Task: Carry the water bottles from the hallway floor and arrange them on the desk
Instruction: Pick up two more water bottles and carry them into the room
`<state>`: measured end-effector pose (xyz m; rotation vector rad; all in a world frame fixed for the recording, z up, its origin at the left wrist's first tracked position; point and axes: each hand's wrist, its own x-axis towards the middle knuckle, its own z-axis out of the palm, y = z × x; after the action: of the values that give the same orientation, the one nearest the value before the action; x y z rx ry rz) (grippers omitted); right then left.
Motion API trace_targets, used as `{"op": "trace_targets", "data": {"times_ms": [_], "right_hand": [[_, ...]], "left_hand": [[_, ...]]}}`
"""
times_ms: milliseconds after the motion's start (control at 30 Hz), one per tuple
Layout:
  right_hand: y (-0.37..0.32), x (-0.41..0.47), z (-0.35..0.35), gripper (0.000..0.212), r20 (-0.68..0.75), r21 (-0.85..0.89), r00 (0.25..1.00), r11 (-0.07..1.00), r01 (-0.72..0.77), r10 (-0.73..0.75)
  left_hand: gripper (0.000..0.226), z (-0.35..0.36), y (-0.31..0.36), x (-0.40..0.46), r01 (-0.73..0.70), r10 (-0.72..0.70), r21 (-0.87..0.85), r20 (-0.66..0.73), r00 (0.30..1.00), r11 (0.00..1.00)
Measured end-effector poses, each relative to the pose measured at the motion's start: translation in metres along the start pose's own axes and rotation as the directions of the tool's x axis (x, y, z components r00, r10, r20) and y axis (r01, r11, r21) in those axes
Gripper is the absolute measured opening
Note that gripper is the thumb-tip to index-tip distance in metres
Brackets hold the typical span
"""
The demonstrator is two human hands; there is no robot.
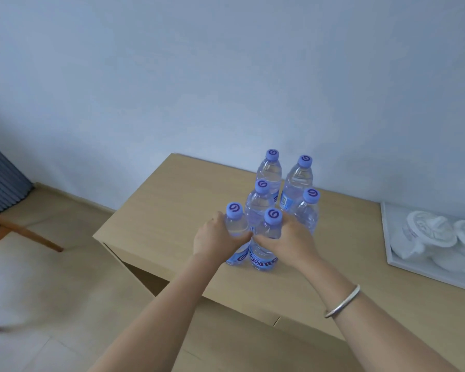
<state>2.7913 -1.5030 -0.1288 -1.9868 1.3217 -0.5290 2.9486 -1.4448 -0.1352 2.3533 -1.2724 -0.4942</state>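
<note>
Several clear water bottles with purple caps stand upright in a cluster on the light wooden desk point(172, 200). My left hand point(215, 237) grips the front left bottle point(235, 221) around its upper body. My right hand point(293, 240) grips the front right bottle point(269, 232) beside it. Both front bottles stand on the desk near its front edge and touch each other. Behind them stand a middle bottle point(259, 202), a right bottle point(309, 213) and two back bottles point(270, 170) point(298, 181) near the wall.
A white tray point(387, 237) holding white wrapped items lies on the desk at the right. A wooden chair leg point(24, 232) and a grey curtain point(3, 178) are at the left over a pale tiled floor. A silver bangle point(344, 302) sits on my right wrist.
</note>
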Motion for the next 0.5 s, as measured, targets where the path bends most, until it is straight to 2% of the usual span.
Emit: {"op": "trace_targets", "data": {"times_ms": [133,233,300,400,433,500], "right_hand": [[0.001,-0.006,-0.005,0.054,0.074,-0.01,0.997,1.0,-0.015,0.015],[0.011,-0.019,-0.015,0.047,0.128,-0.059,0.99,0.997,-0.043,0.05],[0.024,-0.031,-0.024,0.049,0.131,-0.127,0.986,0.988,-0.091,0.108],[0.043,-0.053,-0.041,0.057,0.102,-0.173,0.981,0.974,-0.145,0.164],[0.048,-0.061,-0.048,0.059,0.094,-0.18,0.98,0.971,-0.159,0.178],[0.059,-0.083,-0.064,0.057,0.061,-0.199,0.978,0.963,-0.184,0.199]], "left_hand": [[0.063,0.005,0.0,-0.002,0.036,-0.036,-0.018,-0.015,0.999,0.999],[0.064,0.011,0.004,-0.008,0.144,-0.145,-0.047,-0.008,0.989,0.988],[0.061,0.016,0.004,-0.017,0.204,-0.204,0.019,0.031,0.978,0.979],[0.039,0.031,0.009,-0.043,0.1,-0.16,0.253,0.227,0.961,0.962],[0.031,0.038,0.017,-0.053,0.045,-0.131,0.287,0.286,0.949,0.957],[0.031,0.055,0.044,-0.072,-0.074,-0.053,0.322,0.367,0.929,0.944]]}}
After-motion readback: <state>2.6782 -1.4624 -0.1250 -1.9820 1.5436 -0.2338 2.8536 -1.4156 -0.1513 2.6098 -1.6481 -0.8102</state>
